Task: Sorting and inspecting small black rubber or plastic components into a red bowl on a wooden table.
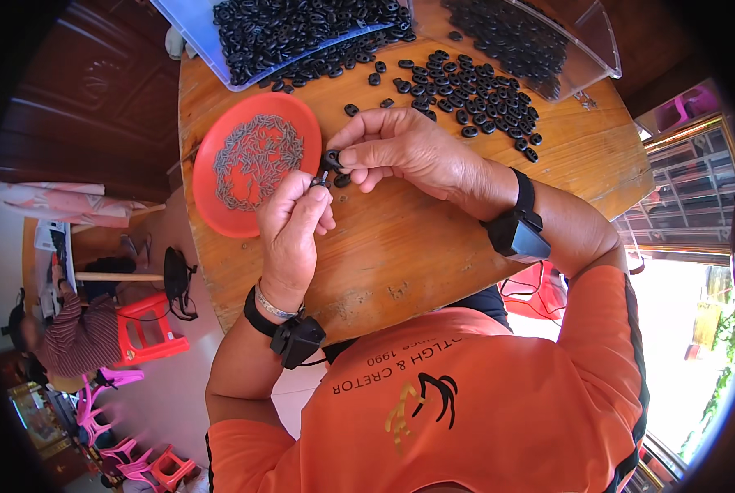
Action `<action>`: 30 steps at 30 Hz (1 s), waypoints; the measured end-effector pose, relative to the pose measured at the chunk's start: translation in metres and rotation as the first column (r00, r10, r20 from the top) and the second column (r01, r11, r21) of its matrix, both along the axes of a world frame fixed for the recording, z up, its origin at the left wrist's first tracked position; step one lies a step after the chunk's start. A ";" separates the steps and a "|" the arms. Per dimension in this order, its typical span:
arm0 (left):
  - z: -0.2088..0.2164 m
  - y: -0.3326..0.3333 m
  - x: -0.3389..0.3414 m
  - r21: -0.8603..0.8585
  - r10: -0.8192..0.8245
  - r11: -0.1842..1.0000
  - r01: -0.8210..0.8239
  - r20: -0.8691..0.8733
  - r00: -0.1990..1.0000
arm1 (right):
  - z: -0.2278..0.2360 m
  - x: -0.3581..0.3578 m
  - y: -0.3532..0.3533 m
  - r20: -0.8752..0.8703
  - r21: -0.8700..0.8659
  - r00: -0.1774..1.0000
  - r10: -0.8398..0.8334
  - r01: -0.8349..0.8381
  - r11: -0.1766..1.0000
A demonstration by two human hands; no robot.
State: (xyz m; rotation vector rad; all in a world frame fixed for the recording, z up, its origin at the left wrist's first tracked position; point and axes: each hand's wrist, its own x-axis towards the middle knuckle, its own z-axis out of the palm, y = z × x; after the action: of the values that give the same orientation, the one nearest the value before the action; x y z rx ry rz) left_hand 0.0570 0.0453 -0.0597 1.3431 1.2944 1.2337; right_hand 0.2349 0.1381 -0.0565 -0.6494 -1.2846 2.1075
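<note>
My left hand [292, 226] is closed, pinching a small metal pin [324, 176] with something dark at its base between thumb and forefinger. Against its tip, my right hand [400, 148] grips a black oval piece [332, 159] with holes in it. The two parts meet or nearly touch; which, I cannot tell. Just below the right fingers another black piece [343, 180] shows, partly hidden. Left of both hands, an orange-red plate [211, 193] carries many small grey metal pins [260, 156]. Loose black oval pieces [482, 99] lie spread beyond my right hand.
A clear plastic bin [236, 80] heaped with black pieces stands at the far left of the wooden table [384, 255]. Another clear tub [597, 49] of them sits far right. Off to the left, a person [80, 329] is beside a red stool [149, 329].
</note>
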 end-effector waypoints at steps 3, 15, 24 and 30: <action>-0.001 0.000 0.003 -0.023 0.027 0.999 -0.027 0.015 1.000 | 0.000 0.001 -0.002 0.026 -0.029 1.000 0.013 -0.013 0.999; -0.002 -0.005 0.007 -0.059 0.032 0.998 -0.031 0.007 0.999 | -0.003 0.003 -0.007 0.055 0.113 0.998 0.022 -0.028 0.993; -0.004 -0.006 0.006 -0.042 0.042 0.998 -0.040 0.046 0.998 | -0.006 -0.001 -0.013 0.069 0.309 0.997 -0.047 0.024 0.951; -0.003 -0.008 0.002 -0.040 0.046 0.998 -0.045 0.026 0.999 | -0.006 -0.008 -0.019 0.149 0.369 0.988 -0.044 -0.014 0.929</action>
State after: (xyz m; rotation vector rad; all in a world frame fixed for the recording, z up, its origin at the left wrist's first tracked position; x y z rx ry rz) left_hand 0.0590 0.0376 -0.0625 1.2715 1.3295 1.2470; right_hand 0.2266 0.1195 -0.0624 -0.6612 -1.7018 1.7589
